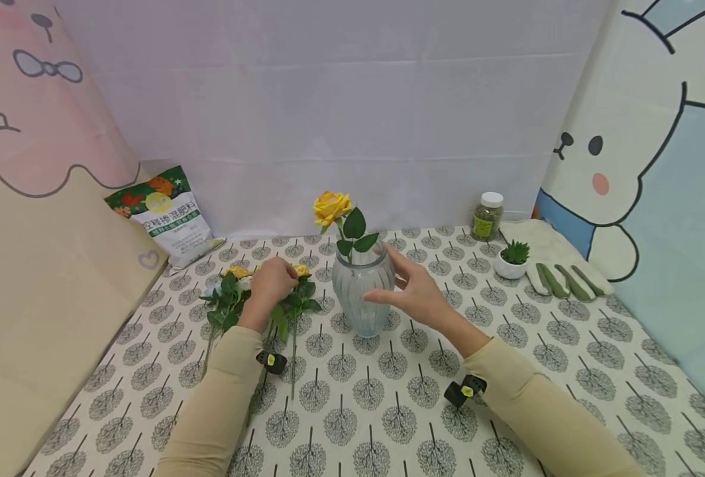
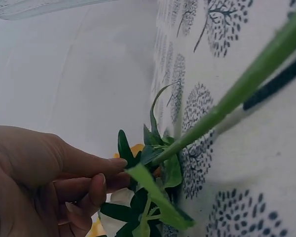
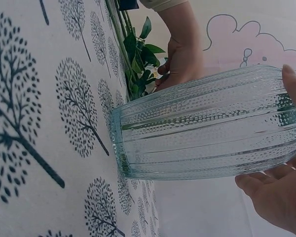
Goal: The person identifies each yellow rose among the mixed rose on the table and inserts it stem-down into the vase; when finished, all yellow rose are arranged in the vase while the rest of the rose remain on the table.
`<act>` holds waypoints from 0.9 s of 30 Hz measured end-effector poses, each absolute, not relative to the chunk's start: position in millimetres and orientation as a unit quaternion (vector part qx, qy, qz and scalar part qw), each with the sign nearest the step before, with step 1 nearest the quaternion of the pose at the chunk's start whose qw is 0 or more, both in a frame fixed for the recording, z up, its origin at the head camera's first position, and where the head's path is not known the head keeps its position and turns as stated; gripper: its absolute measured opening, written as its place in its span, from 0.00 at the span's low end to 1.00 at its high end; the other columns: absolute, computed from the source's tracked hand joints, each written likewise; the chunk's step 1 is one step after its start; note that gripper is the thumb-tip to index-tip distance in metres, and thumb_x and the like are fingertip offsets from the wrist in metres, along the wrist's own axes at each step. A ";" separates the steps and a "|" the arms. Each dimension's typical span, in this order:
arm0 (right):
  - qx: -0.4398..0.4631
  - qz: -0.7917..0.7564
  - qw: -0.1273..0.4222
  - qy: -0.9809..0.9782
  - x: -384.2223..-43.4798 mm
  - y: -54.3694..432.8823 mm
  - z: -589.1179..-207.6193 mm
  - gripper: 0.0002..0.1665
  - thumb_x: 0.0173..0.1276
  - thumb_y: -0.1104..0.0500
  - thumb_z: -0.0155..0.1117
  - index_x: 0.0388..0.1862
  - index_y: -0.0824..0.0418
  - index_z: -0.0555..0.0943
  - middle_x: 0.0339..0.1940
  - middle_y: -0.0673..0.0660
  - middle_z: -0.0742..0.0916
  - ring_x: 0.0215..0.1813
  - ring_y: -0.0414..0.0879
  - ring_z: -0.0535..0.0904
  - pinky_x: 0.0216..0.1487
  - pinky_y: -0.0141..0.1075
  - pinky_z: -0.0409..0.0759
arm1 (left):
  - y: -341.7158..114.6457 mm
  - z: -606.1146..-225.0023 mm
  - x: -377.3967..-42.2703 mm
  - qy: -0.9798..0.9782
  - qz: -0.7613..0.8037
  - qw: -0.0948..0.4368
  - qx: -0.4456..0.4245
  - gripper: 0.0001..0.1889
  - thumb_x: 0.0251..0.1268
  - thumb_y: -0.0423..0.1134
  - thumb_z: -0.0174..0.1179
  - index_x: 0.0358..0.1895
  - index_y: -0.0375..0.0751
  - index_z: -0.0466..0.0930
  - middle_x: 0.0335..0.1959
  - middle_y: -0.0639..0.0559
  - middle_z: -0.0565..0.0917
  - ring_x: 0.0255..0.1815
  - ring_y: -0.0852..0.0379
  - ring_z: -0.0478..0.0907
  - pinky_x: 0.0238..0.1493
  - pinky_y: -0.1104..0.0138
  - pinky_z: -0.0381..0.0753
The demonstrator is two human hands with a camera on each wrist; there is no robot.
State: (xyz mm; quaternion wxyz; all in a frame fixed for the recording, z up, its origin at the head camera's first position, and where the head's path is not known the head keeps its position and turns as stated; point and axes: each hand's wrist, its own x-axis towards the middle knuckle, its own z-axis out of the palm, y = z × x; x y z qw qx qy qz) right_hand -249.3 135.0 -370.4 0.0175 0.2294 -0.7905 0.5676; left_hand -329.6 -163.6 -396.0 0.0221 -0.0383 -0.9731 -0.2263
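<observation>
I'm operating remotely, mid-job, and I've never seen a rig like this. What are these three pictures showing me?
There is no robot: these are a person's bare left hand and right hand. The wide picture comes from a head camera; the other two come from a small camera on each wrist, so they look tilted. The right hand holds a glass vase with one yellow rose in it. The left hand seems to pinch among flowers lying on the patterned cloth. Toward the back are a bag, a jar, a potted plant and gloves.
</observation>
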 end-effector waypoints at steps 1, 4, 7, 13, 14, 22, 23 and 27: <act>0.229 0.568 0.016 -0.790 -246.0 134.3 -366.4 0.59 0.61 0.65 0.76 0.81 0.65 0.48 0.81 0.62 0.56 0.76 0.61 0.61 0.71 0.48 0.65 | -163.3 -397.3 -329.7 -0.973 -0.225 0.024 -0.040 0.08 0.68 0.32 0.63 0.45 0.35 0.89 0.50 0.39 0.85 0.39 0.45 0.84 0.35 0.52 0.83; 0.234 0.571 0.017 -0.787 -237.3 132.6 -355.8 0.58 0.61 0.65 0.76 0.81 0.66 0.49 0.80 0.63 0.58 0.75 0.62 0.62 0.71 0.48 0.65 | -162.3 -401.3 -330.2 -0.974 -0.220 0.031 -0.044 0.08 0.66 0.29 0.61 0.41 0.37 0.89 0.46 0.41 0.86 0.32 0.49 0.81 0.28 0.58 0.80; 0.240 0.574 0.020 -0.783 -232.6 132.0 -350.0 0.58 0.61 0.64 0.76 0.80 0.67 0.49 0.80 0.64 0.58 0.75 0.62 0.63 0.71 0.48 0.65 | -161.4 -404.2 -330.9 -0.974 -0.220 0.034 -0.048 0.09 0.64 0.26 0.58 0.35 0.38 0.88 0.38 0.43 0.85 0.25 0.54 0.72 0.23 0.63 0.68; 0.242 0.576 0.022 -0.781 -231.9 131.7 -348.3 0.57 0.61 0.66 0.75 0.81 0.66 0.50 0.80 0.63 0.58 0.75 0.61 0.63 0.71 0.49 0.65 | -161.6 -407.3 -331.9 -0.974 -0.217 0.041 -0.049 0.09 0.64 0.26 0.58 0.38 0.38 0.88 0.40 0.43 0.86 0.29 0.51 0.79 0.25 0.59 0.76; 0.242 0.576 0.021 -0.781 -232.0 131.7 -348.4 0.57 0.61 0.66 0.75 0.81 0.66 0.50 0.80 0.63 0.58 0.75 0.61 0.63 0.71 0.49 0.65 | -161.7 -407.4 -331.9 -0.974 -0.216 0.039 -0.048 0.09 0.64 0.26 0.58 0.39 0.37 0.88 0.40 0.43 0.86 0.30 0.50 0.80 0.26 0.57 0.78; 0.238 0.578 0.019 -0.781 -232.7 131.4 -350.6 0.57 0.62 0.66 0.75 0.81 0.67 0.49 0.80 0.62 0.57 0.76 0.60 0.62 0.71 0.48 0.65 | -165.1 -404.2 -332.0 -0.967 -0.247 0.025 -0.049 0.03 0.65 0.33 0.65 0.38 0.38 0.87 0.42 0.41 0.85 0.33 0.47 0.80 0.30 0.57 0.80; 0.237 0.577 0.019 -0.781 -232.8 131.4 -350.7 0.57 0.62 0.65 0.75 0.81 0.66 0.49 0.80 0.62 0.57 0.76 0.60 0.62 0.71 0.48 0.65 | -166.2 -402.0 -331.9 -0.963 -0.265 0.021 -0.048 0.04 0.65 0.34 0.65 0.38 0.38 0.86 0.44 0.40 0.84 0.34 0.47 0.80 0.31 0.57 0.80; 0.237 0.579 0.018 -0.780 -233.1 131.5 -351.0 0.58 0.61 0.65 0.75 0.81 0.66 0.49 0.81 0.62 0.57 0.76 0.60 0.62 0.71 0.48 0.65 | -171.1 -387.6 -329.9 -0.936 -0.351 0.003 -0.044 0.06 0.64 0.37 0.68 0.38 0.38 0.86 0.49 0.38 0.83 0.43 0.42 0.80 0.40 0.53 0.81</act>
